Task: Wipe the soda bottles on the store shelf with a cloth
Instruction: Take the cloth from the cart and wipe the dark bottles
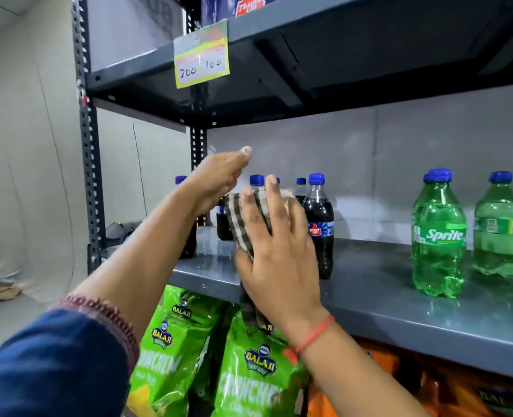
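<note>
Several dark cola bottles with blue caps stand on the grey metal shelf; one cola bottle is fully in view at the right of the group. My right hand presses a checked cloth flat against another cola bottle, which it mostly hides. The cloth's tail hangs over the shelf's front edge. My left hand hovers above and left of the cloth, fingers straight and together, holding nothing; whether it touches a bottle is unclear. Green Sprite bottles stand further right.
An upper dark shelf with a yellow price tag hangs low above the bottles. Green snack bags and orange bags fill the shelf below. A perforated steel upright bounds the left side, with a wall behind it.
</note>
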`<state>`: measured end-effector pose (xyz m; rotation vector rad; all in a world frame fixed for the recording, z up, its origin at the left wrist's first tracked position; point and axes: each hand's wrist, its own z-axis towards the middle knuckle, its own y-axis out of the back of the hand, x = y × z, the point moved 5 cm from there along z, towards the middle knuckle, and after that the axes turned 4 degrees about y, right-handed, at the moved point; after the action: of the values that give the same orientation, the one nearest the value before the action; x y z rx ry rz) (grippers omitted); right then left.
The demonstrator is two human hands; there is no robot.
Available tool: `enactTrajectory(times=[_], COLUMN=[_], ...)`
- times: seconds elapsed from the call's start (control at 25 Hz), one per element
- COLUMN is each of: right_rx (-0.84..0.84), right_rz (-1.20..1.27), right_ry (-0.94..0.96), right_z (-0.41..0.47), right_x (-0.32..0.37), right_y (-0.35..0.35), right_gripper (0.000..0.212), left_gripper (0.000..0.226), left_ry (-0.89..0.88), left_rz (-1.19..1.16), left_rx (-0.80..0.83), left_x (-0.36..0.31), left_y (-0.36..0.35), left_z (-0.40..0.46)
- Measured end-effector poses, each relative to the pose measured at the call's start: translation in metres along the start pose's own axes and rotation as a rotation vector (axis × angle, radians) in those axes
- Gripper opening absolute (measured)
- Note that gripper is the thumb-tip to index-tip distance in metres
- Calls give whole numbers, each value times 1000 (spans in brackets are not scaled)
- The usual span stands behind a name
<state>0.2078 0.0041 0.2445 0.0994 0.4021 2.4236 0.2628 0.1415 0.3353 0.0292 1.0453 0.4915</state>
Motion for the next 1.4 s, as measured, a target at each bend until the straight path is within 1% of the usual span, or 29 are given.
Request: enactTrajectory(times=[0.04, 0.08, 0.16, 0.24, 0.28, 0.36, 0.44, 0.68, 0.8, 0.92, 0.96, 1.04, 1.12, 1.2, 1.24, 1.32, 1.4], right_rx=[72, 154, 270, 289, 280, 242, 220, 330, 307, 282, 274, 242, 120, 26, 8, 29, 74], right_rz=[-9, -29, -70, -91, -120, -203, -235, -158, -116, -60, -40, -26, -100, -159, -147, -118, -187], right_ry=[-3, 7, 25, 19, 34, 77, 161, 322, 317, 353, 369, 417, 458, 420, 413, 450, 487], right_z=[10, 18, 23, 17, 12, 10, 15, 17, 30, 25, 24, 23, 25, 25, 24, 22, 21], right_x=[-4, -8, -17, -20, -19, -15, -18, -20, -23, -24, -23, -20, -17, -17, -17, -15, -16], right_y=[-11, -24, -51, -67, -71, -71, -73, -78, -75, -77, -77, -73, -66, -58, -58, -61, -65], right_gripper=[69, 72, 73, 72, 71, 69, 67, 60, 58, 57, 52, 36, 19, 8, 6, 10, 19], left_gripper=[49, 50, 37, 21, 18, 17, 17, 17, 17, 18, 18, 20, 19, 17, 16, 17, 19], left_ry=[29, 58, 115, 160, 172, 183, 201, 215, 237, 224, 216, 208, 208, 206, 202, 195, 185], left_rz=[45, 69, 22, -101, -153, -200, -186, -192, -226, -225, -221, -209, -212, -215, -212, -215, -213], left_rx=[36, 60, 115, 157, 163, 168, 173, 194, 195, 208, 209, 200, 200, 197, 189, 174, 171], left_x=[1, 2, 8, 15, 18, 20, 20, 23, 24, 23, 22, 23, 23, 23, 23, 23, 23], left_y=[-6, -10, -19, -25, -26, -26, -25, -23, -25, -24, -24, -23, -23, -23, -22, -22, -22], left_z=[15, 26, 36, 37, 36, 36, 37, 42, 43, 42, 41, 41, 42, 42, 42, 43, 43])
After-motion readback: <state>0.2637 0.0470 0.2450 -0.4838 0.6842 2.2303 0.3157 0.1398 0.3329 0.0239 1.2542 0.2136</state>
